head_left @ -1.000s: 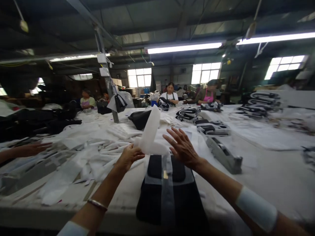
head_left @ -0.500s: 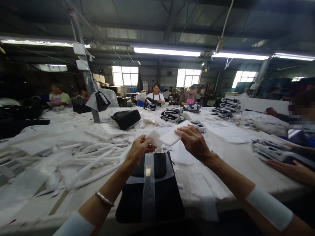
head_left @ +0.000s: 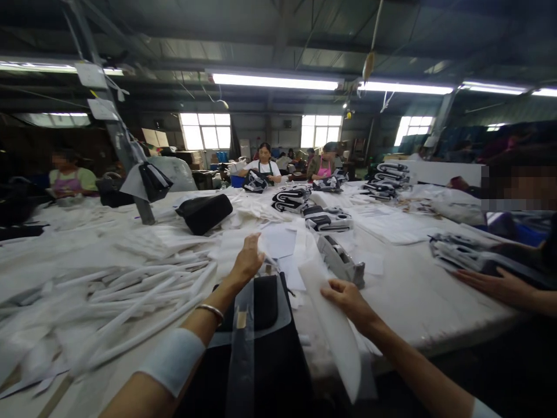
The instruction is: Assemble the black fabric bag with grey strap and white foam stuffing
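My right hand (head_left: 348,299) pinches the edge of a long white foam sheet (head_left: 333,325) that hangs down over the table's front edge. Stretched forward, my left hand (head_left: 248,258) has its fingers extended over white sheets (head_left: 278,241), just beyond the top of a black bag (head_left: 278,354). The bag lies between my forearms, with a translucent strip (head_left: 241,363) running down its front across a gold-coloured clasp (head_left: 242,319). A grey tape dispenser (head_left: 342,261) stands beyond my right hand.
White strips (head_left: 143,296) are heaped at left. A black bag-like piece (head_left: 205,212) and folded black-and-white pieces (head_left: 289,200) lie farther back. At right, a co-worker's hand (head_left: 500,287) rests by another stack. A metal post (head_left: 126,151) rises at left; other people sit across the table.
My hands have moved apart. The white foam, earlier held up before me, now hangs from my right hand, lower and nearer. My left hand has let go of its white piece. The view has shifted right.
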{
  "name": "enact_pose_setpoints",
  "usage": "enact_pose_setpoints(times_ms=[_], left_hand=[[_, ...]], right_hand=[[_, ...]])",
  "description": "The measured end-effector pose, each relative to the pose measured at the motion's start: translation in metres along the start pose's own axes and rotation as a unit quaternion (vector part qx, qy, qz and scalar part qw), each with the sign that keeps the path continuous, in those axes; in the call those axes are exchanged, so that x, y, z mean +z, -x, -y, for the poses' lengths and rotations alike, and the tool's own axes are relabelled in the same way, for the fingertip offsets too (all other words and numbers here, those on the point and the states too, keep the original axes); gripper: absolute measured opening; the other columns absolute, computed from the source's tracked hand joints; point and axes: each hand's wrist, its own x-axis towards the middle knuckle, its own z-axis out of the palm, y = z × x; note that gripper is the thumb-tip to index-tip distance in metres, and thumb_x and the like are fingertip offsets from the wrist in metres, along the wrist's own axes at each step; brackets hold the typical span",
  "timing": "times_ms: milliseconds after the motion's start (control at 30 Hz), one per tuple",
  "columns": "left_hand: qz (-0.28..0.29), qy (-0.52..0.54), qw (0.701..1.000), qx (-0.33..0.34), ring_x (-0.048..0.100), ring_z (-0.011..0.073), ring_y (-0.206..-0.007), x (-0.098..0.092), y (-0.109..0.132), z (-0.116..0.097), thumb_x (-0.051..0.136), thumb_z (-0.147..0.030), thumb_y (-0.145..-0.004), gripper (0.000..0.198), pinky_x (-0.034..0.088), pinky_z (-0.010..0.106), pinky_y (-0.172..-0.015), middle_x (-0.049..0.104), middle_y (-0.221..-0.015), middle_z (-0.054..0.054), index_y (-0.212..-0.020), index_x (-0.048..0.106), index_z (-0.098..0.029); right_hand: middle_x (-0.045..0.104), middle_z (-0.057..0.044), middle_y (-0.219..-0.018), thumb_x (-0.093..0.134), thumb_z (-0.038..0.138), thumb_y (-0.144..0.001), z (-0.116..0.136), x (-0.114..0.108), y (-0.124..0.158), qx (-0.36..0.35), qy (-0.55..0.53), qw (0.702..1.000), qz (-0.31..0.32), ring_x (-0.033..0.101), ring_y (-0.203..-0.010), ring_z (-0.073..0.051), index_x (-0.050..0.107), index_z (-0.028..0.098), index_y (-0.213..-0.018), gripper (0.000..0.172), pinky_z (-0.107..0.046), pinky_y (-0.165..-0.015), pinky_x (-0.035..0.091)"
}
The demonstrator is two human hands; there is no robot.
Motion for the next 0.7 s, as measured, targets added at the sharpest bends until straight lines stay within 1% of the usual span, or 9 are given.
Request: enact_pose_setpoints(times_ms=[67,100,200,267,333,433,533,633,700], left_hand=[[0.052,-0.037,0.997,0.048,0.048,0.0265,-0.129,0.01,0.016,0.0,0.057,-0.006,-0.073,0.054,0.037,0.043,-0.111,0.051,-0.138,0.014,-0.126,0.054,-0.016],[0.101,-0.059,0.989,0.089,0.048,0.0247,-0.129,0.014,0.026,-0.003,0.056,-0.009,-0.078,0.048,0.036,0.041,-0.112,0.054,-0.136,0.012,-0.125,0.056,-0.019],[0.293,-0.116,0.923,0.22,0.053,0.0226,-0.123,0.02,0.054,-0.014,0.051,-0.026,-0.093,0.024,0.037,0.037,-0.109,0.067,-0.118,0.006,-0.111,0.066,-0.024],[0.361,-0.141,0.881,0.271,0.054,0.023,-0.122,0.023,0.068,-0.018,0.051,-0.033,-0.095,0.02,0.033,0.037,-0.111,0.07,-0.11,0.005,-0.102,0.068,-0.025],[0.365,-0.173,0.864,0.301,0.054,0.0228,-0.121,0.027,0.076,-0.014,0.051,-0.035,-0.096,0.021,0.027,0.039,-0.113,0.07,-0.105,0.004,-0.095,0.068,-0.024],[0.32,-0.22,0.862,0.327,0.06,0.0206,-0.103,0.035,0.083,-0.001,0.046,-0.035,-0.098,0.028,0.028,0.04,-0.109,0.069,-0.091,0.005,-0.082,0.065,-0.021],[0.284,-0.236,0.86,0.353,0.057,0.0179,-0.079,0.044,0.088,0.011,0.044,-0.036,-0.098,0.038,0.037,0.037,-0.092,0.063,-0.074,0.003,-0.068,0.06,-0.02],[0.277,-0.226,0.858,0.368,0.053,0.0158,-0.069,0.05,0.089,0.015,0.043,-0.033,-0.099,0.041,0.037,0.035,-0.081,0.059,-0.065,0.0,-0.062,0.055,-0.019],[0.273,-0.215,0.861,0.371,0.05,0.0142,-0.066,0.049,0.088,0.013,0.042,-0.031,-0.099,0.042,0.037,0.034,-0.08,0.057,-0.062,-0.001,-0.061,0.053,-0.018]], right_hand=[[0.066,-0.001,-0.072,0.065,0.044,-0.073,-0.019,0.004,-0.001,0.018,-0.023,1.0,0.0,0.056,-0.062,-0.015,0.067,0.013,-0.084,0.034,-0.025,-0.056,0.043],[0.066,-0.001,-0.073,0.065,0.045,-0.074,-0.027,0.004,-0.002,0.019,-0.031,0.999,0.004,0.057,-0.064,-0.016,0.067,0.013,-0.085,0.034,-0.025,-0.057,0.044],[0.065,-0.002,-0.08,0.063,0.049,-0.078,-0.037,0.0,-0.003,-0.019,-0.022,0.999,0.028,0.057,-0.072,-0.017,0.068,0.015,-0.09,0.036,-0.027,-0.065,0.046],[0.061,-0.001,-0.079,0.064,0.05,-0.079,-0.034,-0.005,-0.002,-0.077,0.048,0.996,0.024,0.054,-0.073,-0.016,0.069,0.016,-0.083,0.034,-0.026,-0.067,0.045],[0.054,0.001,-0.07,0.065,0.049,-0.08,-0.024,-0.011,0.001,-0.118,0.13,0.984,0.011,0.048,-0.066,-0.013,0.068,0.017,-0.073,0.033,-0.024,-0.062,0.041],[0.044,0.005,-0.056,0.065,0.05,-0.082,-0.007,-0.022,0.01,-0.107,0.158,0.982,0.007,0.04,-0.054,-0.009,0.07,0.018,-0.076,0.033,-0.022,-0.051,0.033],[0.051,0.005,-0.053,0.062,0.056,-0.084,0.002,-0.033,0.018,-0.063,0.046,0.997,0.019,0.041,-0.044,-0.008,0.069,0.018,-0.09,0.04,-0.02,-0.042,0.03],[0.071,-0.009,-0.078,0.054,0.066,-0.085,0.001,-0.041,0.025,-0.034,-0.136,0.987,0.08,0.061,-0.052,-0.015,0.069,0.013,-0.091,0.055,-0.024,-0.044,0.044],[0.072,-0.018,-0.092,0.047,0.073,-0.084,-0.003,-0.044,0.029,-0.02,-0.227,0.967,0.118,0.07,-0.066,-0.024,0.071,0.011,-0.089,0.067,-0.032,-0.054,0.053]])
